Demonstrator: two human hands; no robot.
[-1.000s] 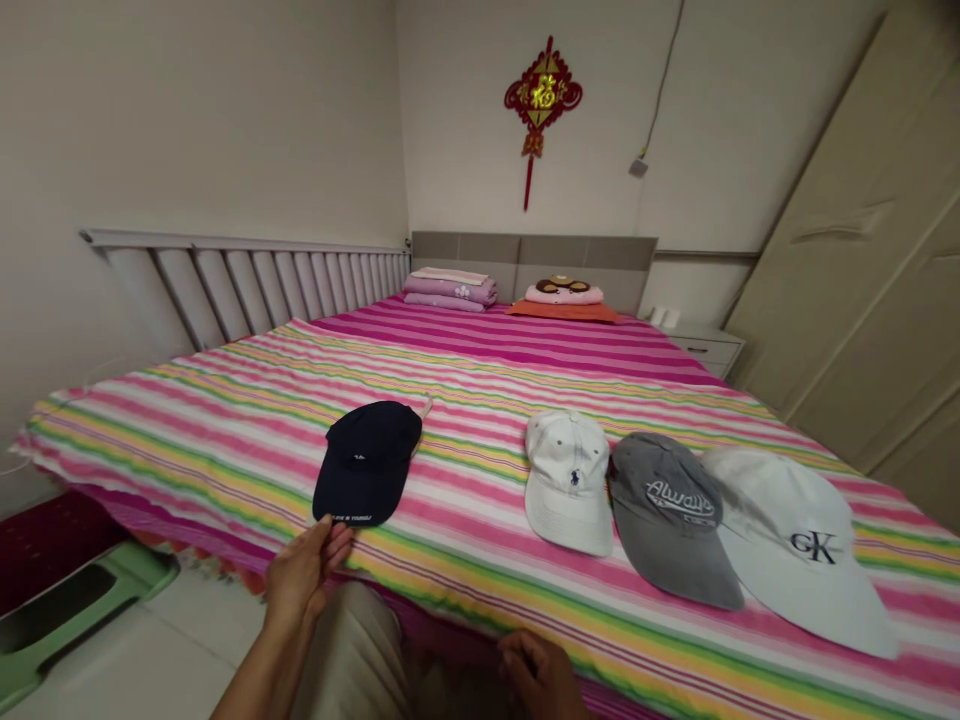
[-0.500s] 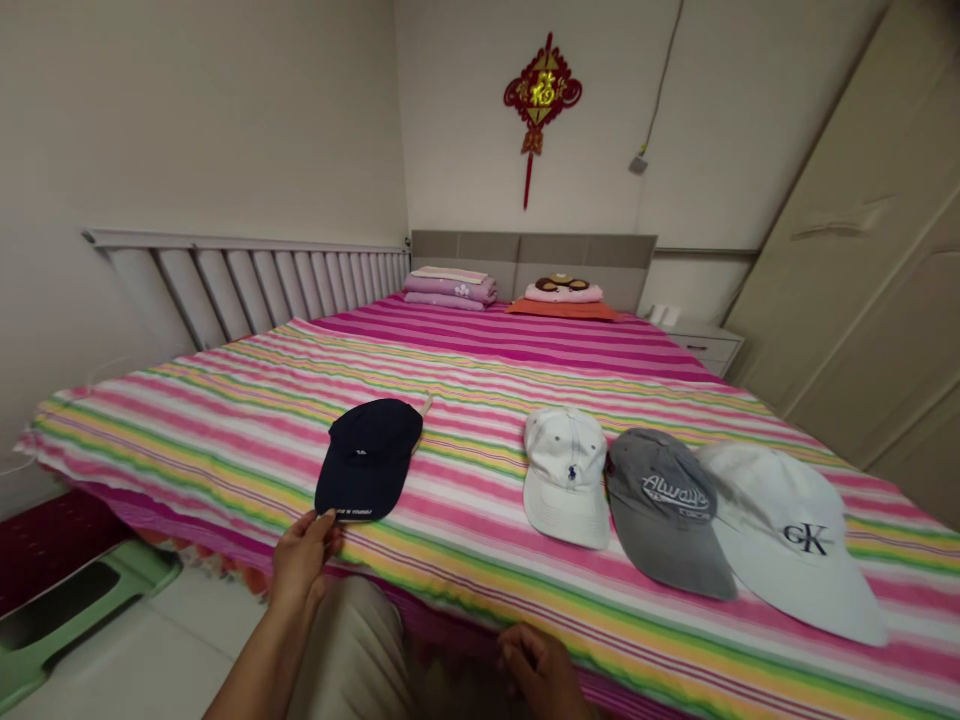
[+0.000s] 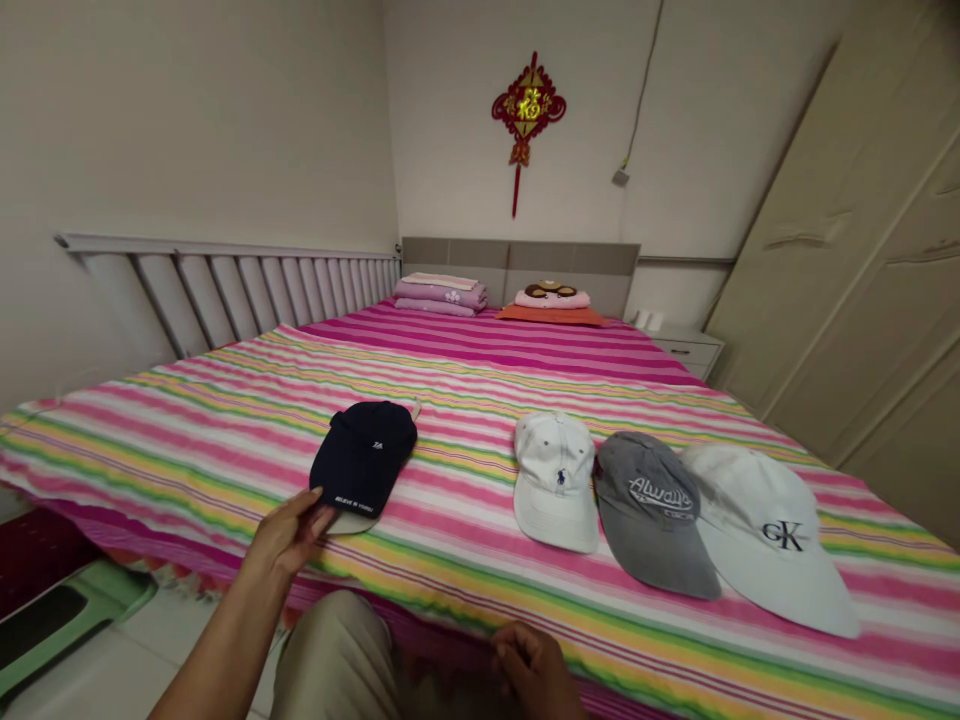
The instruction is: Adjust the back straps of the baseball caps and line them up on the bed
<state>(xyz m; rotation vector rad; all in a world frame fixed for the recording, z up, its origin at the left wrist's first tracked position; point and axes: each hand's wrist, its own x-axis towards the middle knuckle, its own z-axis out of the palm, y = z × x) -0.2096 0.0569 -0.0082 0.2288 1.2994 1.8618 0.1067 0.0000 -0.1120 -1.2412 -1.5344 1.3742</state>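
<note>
Navy baseball cap (image 3: 363, 458) | brim touching left-hand fingers (image 3: 316, 507) | fingers open, not gripping

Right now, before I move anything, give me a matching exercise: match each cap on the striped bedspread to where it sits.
Caps:
1. navy cap
2. white cap with navy pony logo
3. grey cap with Always lettering
4. white cap with large dark lettering

Places:
A. right end of the row
B. at the person's left hand
C. between the two white caps
D. between the navy and grey caps

Pairs: 1-B, 2-D, 3-C, 4-A
</note>
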